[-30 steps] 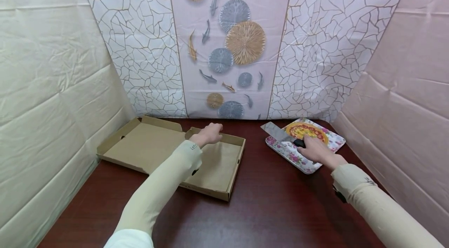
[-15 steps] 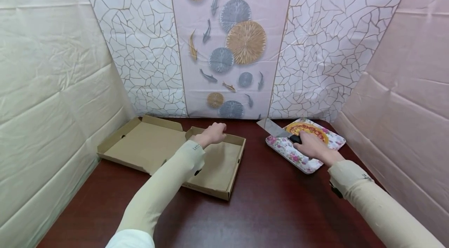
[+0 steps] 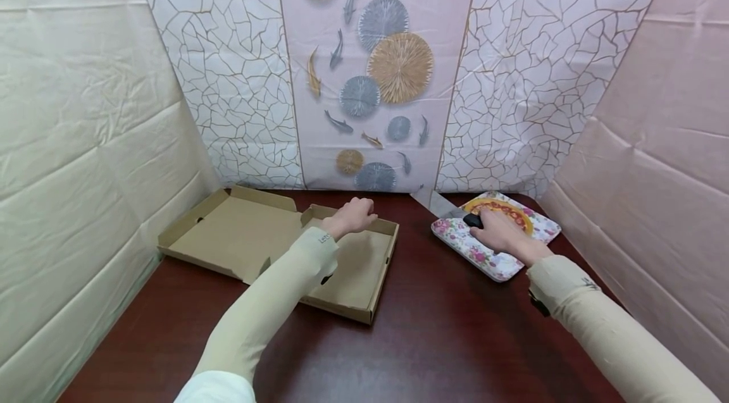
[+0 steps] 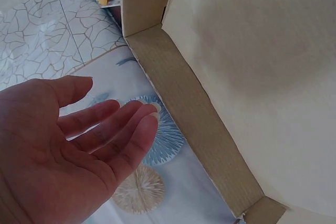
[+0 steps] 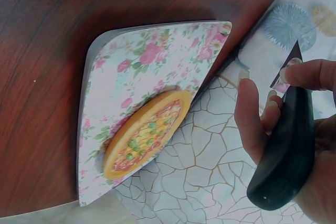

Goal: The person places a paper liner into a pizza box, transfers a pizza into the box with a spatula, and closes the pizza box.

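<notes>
My left hand (image 3: 354, 216) hovers over the far side of an open cardboard pizza box (image 3: 355, 276). In the left wrist view its fingers are relaxed and hold nothing, beside the box wall (image 4: 178, 103). My right hand (image 3: 501, 233) grips the black handle (image 5: 283, 156) of a spatula, whose flat metal blade (image 3: 441, 205) points away to the left. The blade reaches past the left edge of a floral tray (image 3: 475, 250). On that tray lies a round pizza (image 5: 147, 137) with a yellow crust and red and green topping, partly covered by my right hand in the head view.
The box lid (image 3: 236, 232) is folded flat to the left, near the left cloth wall (image 3: 85, 169). A patterned cloth (image 3: 370, 74) closes off the back, and a pinkish cloth wall (image 3: 643, 156) stands on the right. Dark red table (image 3: 421, 340) lies in front.
My right hand and the spatula have moved a little left and away from the pizza. My left hand has drifted slightly right over the box; pizza, tray and box stay put.
</notes>
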A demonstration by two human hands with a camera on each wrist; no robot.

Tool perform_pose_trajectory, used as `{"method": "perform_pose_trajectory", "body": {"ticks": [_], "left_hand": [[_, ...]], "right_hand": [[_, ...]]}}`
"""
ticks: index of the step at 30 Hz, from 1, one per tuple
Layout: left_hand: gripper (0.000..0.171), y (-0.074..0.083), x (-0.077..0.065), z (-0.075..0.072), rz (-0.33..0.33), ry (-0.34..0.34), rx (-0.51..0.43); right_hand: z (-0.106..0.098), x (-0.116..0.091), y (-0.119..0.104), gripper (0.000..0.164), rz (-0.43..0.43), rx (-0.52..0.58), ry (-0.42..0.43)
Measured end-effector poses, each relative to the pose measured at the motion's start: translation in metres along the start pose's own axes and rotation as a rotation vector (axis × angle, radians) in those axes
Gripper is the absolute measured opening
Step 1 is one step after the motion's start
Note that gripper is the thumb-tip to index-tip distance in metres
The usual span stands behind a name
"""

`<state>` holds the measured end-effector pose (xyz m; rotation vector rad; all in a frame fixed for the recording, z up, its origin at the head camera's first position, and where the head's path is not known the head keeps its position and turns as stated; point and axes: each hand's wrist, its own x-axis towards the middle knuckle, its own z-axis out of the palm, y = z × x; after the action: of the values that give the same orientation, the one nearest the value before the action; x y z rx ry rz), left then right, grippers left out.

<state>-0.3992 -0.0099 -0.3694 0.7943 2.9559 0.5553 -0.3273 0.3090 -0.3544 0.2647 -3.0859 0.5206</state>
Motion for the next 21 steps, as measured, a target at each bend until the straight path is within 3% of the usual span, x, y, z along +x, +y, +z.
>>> {"method": "perform_pose_trajectory", "body": {"ticks": [21], "left_hand": [[0.027,0.013,0.008,0.004,0.011,0.005,-0.023]], "right_hand": [[-0.003,0.006,-0.018,0.023,-0.053,-0.035,0.043]]}}
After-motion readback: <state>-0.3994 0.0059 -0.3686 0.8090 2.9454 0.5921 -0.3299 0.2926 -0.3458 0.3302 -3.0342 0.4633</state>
